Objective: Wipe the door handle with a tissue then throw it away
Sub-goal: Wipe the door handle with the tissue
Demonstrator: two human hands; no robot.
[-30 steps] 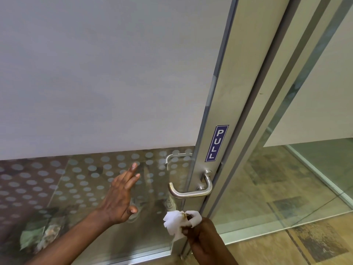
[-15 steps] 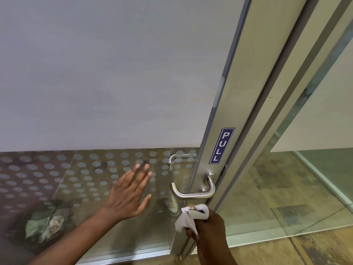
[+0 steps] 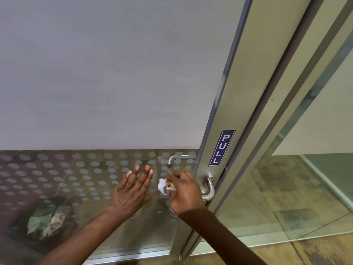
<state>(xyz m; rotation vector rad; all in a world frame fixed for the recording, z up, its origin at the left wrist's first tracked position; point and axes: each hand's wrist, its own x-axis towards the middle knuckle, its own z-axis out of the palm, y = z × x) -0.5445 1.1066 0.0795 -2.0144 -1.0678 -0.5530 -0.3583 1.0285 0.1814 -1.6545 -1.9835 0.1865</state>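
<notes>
Currently right hand (image 3: pixel 184 194) is curled shut over the lever of the door handle (image 3: pixel 208 188), gripping a crumpled white tissue (image 3: pixel 162 186). Tissue bulges out of the fist on the thumb side, left of the knuckles; the rest is hidden under the fingers. Only the handle's elbow and its neck into the door stile (image 3: pixel 227 104) show, just right of the hand. Left hand (image 3: pixel 131 190) is fully open, fingers straight and slightly spread, holding nothing, laid on or just off the glass panel (image 3: pixel 86 180) near the stile edge; can't tell if it touches. Beyond, a second lever (image 3: pixel 178 158) shows through the dotted glass. Blue PULL sticker (image 3: pixel 221 148) sits on the stile above the handle.
</notes>
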